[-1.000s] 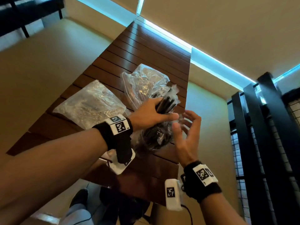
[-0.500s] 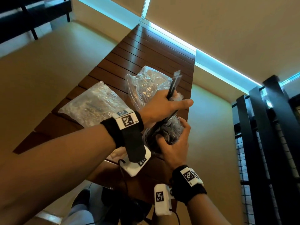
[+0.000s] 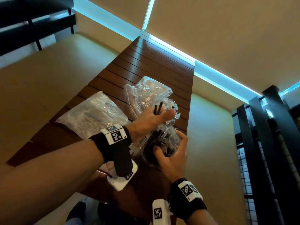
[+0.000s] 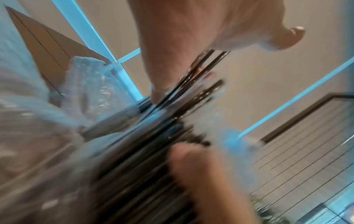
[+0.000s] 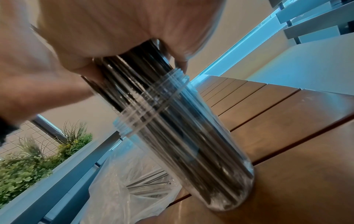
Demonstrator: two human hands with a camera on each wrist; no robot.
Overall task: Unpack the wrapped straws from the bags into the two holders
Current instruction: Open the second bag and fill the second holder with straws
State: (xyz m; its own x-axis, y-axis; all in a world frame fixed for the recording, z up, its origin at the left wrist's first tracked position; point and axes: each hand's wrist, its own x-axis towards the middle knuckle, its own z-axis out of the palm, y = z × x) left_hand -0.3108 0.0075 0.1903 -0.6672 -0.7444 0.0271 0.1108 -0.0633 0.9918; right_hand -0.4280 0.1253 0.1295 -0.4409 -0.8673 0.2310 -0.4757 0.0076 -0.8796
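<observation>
A clear plastic holder stands tilted on the slatted wooden table, packed with black wrapped straws. My right hand grips that bundle just above the holder's mouth. My left hand is right above it and pinches a few black straws, whose tips poke up past the fingers. A flat clear bag of pale straws lies to the left. A crumpled clear bag sits behind my hands. The left wrist view is blurred. Only one holder shows.
The holder stands close to the table's right edge. A black railing runs along the right, with green plants beyond it. A dark bench is far left. Shoes show under the table's near end.
My right hand, open beside the bundle a second ago, has closed round the straws. My left hand lifted a few straws high, and now only their short tips show above it.
</observation>
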